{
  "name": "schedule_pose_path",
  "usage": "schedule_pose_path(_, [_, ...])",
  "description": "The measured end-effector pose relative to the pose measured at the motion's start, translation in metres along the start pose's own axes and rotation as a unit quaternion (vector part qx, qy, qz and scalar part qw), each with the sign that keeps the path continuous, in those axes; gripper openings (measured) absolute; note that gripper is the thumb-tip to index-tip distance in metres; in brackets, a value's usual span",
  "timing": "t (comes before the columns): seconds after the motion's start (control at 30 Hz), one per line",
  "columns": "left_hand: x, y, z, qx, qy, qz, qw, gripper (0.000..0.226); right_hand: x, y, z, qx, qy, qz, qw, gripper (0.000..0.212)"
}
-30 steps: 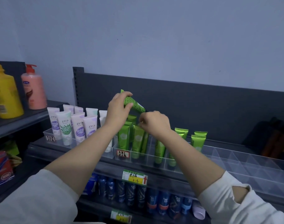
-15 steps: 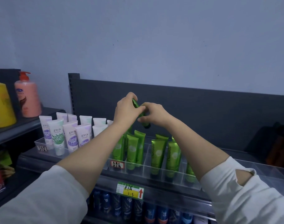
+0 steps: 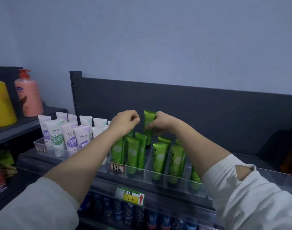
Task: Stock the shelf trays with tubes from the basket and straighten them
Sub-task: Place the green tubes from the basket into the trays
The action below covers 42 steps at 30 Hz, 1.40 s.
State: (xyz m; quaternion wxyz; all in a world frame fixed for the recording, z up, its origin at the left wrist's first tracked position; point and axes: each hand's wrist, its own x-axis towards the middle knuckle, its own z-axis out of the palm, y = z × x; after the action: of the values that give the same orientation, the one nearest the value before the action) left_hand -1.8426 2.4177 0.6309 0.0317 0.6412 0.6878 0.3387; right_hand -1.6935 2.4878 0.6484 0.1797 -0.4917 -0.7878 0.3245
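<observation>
Green tube (image 3: 147, 118), just one, upright, gripped by the right hand (image 3: 160, 122); left hand (image 3: 124, 122) beside it curled, empty. Seven-ish more green tubes (image 3: 159, 156) in the clear tray (image 3: 146, 171) below.

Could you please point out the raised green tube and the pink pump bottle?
Raised green plastic tube (image 3: 148, 118): head view, upper body.
Pink plastic pump bottle (image 3: 28, 98): head view, bottle body.

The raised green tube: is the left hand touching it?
Apart. The head view shows the dark back panel between the left hand and the green tube, which the right hand grips.
</observation>
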Motion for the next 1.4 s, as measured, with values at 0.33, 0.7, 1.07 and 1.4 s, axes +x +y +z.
schedule_pose_path(0.33, [-0.009, -0.009, 0.007, -0.010, -0.025, 0.035, 0.999, 0.011, 0.013, 0.009, 0.016, -0.011, -0.037, 0.021, 0.999, 0.005])
schedule_pose_path(0.7, [-0.011, -0.011, 0.009, 0.018, 0.001, 0.039, 0.999, 0.011, 0.008, -0.002, 0.013, -0.197, 0.029, -0.040, 0.979, 0.014])
schedule_pose_path(1.07, [-0.050, -0.048, -0.049, 0.154, 0.154, 0.051, 0.975, 0.021, -0.029, -0.069, 0.055, -0.245, 0.137, -0.240, 0.929, 0.023])
schedule_pose_path(1.4, [-0.189, -0.206, -0.090, 0.280, 0.125, -0.004, 0.952, 0.018, -0.070, -0.116, 0.246, -0.323, -0.016, -0.357, 0.877, 0.026])
